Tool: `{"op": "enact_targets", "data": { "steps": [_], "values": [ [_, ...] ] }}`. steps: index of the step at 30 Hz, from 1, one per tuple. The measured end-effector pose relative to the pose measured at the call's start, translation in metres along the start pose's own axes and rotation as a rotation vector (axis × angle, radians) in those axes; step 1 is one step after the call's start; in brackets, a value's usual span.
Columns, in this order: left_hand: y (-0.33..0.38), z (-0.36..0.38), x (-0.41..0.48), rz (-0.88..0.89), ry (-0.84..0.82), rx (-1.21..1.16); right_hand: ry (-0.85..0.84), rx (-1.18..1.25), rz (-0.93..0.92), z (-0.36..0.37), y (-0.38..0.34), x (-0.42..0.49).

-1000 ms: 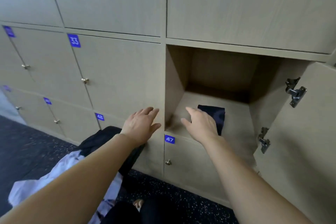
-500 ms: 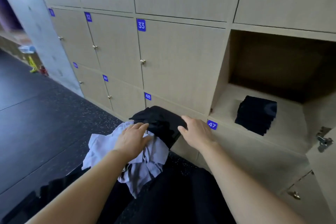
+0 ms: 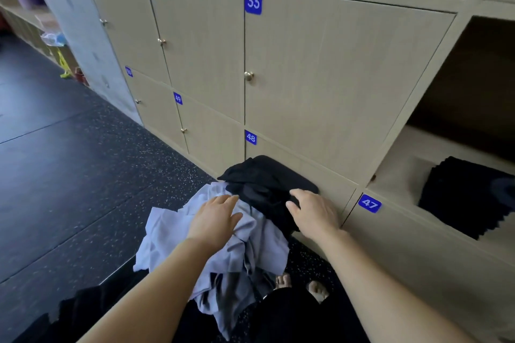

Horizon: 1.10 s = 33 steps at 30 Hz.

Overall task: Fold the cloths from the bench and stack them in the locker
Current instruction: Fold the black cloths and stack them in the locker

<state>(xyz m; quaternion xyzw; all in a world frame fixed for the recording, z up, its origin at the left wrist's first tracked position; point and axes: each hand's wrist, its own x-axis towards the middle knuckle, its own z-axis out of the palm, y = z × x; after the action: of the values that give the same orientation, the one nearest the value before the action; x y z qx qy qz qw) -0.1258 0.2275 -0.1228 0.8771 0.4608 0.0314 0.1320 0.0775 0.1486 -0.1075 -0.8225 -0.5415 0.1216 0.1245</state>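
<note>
Cloths lie in a loose pile on the dark desk (image 3: 83, 308): pale grey cloths (image 3: 223, 256) nearer, black cloths (image 3: 264, 178) at the far end against the lockers, below label 48 (image 3: 250, 137). Left grip (image 3: 214, 220) is flat with straight fingers on the grey cloths. Right grip (image 3: 312, 211) is also unclenched, fingers resting on the black cloths. The open locker (image 3: 395, 170) at right, above label 47 (image 3: 369, 203), holds one folded black stack (image 3: 468, 195).

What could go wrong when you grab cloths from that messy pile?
The black cloth under the right hand lies piled against the pale cloth under the left hand, so lifting one might drag the other off. The pale cloth hangs low near the bare feet and could get stepped on.
</note>
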Motion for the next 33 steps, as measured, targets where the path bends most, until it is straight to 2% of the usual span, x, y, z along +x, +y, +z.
{"op": "enact_targets", "data": {
  "steps": [10, 17, 23, 28, 33],
  "values": [
    [-0.022, 0.037, 0.085, -0.045, -0.015, -0.008, -0.03, 0.024, -0.039, 0.061, -0.009, 0.105],
    [-0.038, 0.062, 0.096, -0.064, -0.011, 0.009, -0.04, -0.079, -0.114, 0.09, -0.024, 0.14],
    [-0.041, 0.069, 0.096, -0.043, 0.019, -0.032, 0.014, -0.127, -0.054, 0.106, -0.027, 0.145],
    [-0.043, 0.063, 0.095, -0.048, 0.04, -0.049, 0.071, 0.171, 0.02, 0.085, -0.037, 0.141],
    [-0.037, 0.036, 0.084, -0.093, 0.113, -0.117, -0.03, 0.665, 0.024, 0.033, -0.055, 0.132]
  ]
}}
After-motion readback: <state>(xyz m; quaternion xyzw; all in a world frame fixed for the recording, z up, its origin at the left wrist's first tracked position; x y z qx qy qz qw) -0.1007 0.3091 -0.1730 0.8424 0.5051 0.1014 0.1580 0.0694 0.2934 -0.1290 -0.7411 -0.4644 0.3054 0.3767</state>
